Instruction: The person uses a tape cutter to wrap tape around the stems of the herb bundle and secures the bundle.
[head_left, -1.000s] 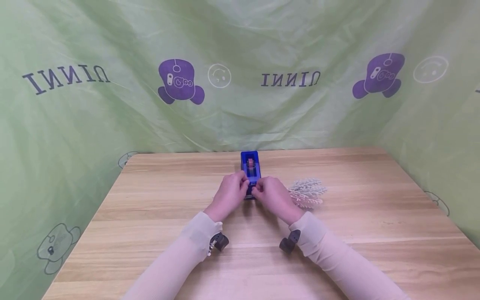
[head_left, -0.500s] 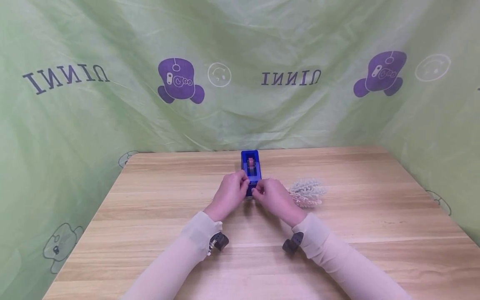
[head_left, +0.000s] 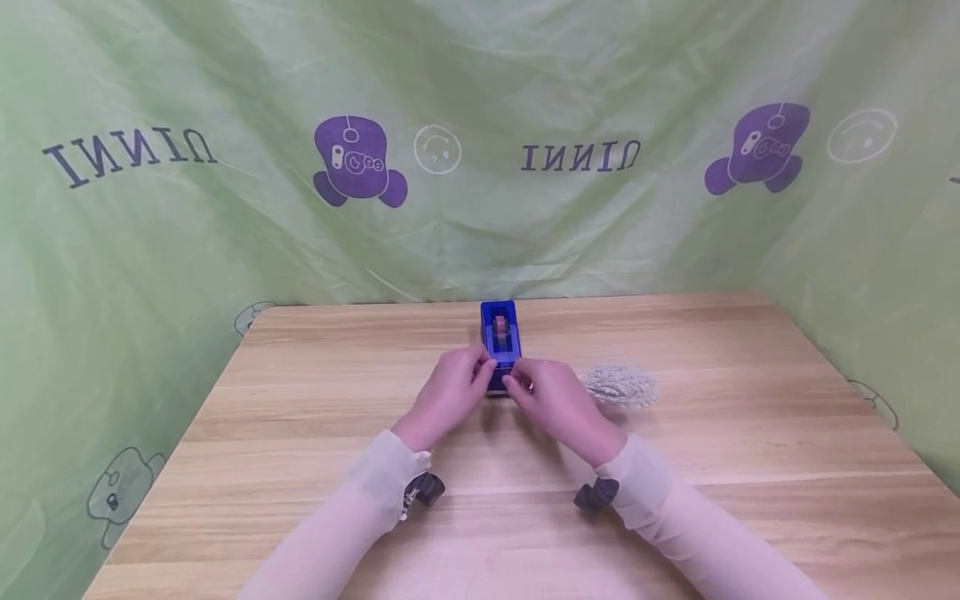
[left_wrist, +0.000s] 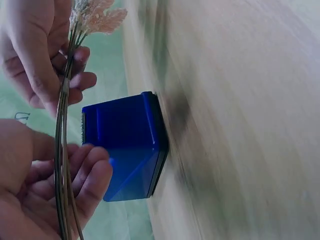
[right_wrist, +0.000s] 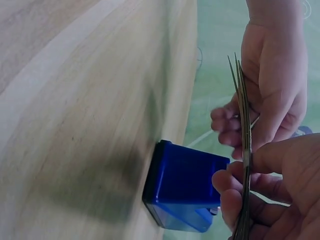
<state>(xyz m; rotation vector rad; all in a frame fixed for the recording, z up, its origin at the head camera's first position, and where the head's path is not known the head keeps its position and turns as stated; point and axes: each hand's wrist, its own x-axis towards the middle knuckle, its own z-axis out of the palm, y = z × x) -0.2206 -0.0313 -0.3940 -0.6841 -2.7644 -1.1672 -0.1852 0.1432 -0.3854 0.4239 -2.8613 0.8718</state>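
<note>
A bunch of dried flowers (head_left: 621,386) is held between both hands, its thin stems (left_wrist: 62,135) running across the fingers. My left hand (head_left: 450,387) grips the lower stems, thumb on one side and curled fingers on the other. Closer to the fluffy heads, my right hand (head_left: 558,404) pinches the stems. A pale, shiny band (right_wrist: 246,156) shows round them between the hands. Just beyond the fingertips stands a blue tape dispenser (left_wrist: 122,122) with a toothed cutter and a pinkish roll (head_left: 501,324). In the head view the hands hide the stems and part of the dispenser's front.
The wooden table (head_left: 315,417) carries the dispenser near its back edge. A green printed curtain (head_left: 480,217) hangs behind the table and along both sides. Dark wrist cameras (head_left: 426,489) sit under the sleeve cuffs.
The flower heads have turned: pinkish ones seen below the white earlier are out of sight in the head view. Both wrists have moved slightly apart and nearer the person; the dispenser stays put.
</note>
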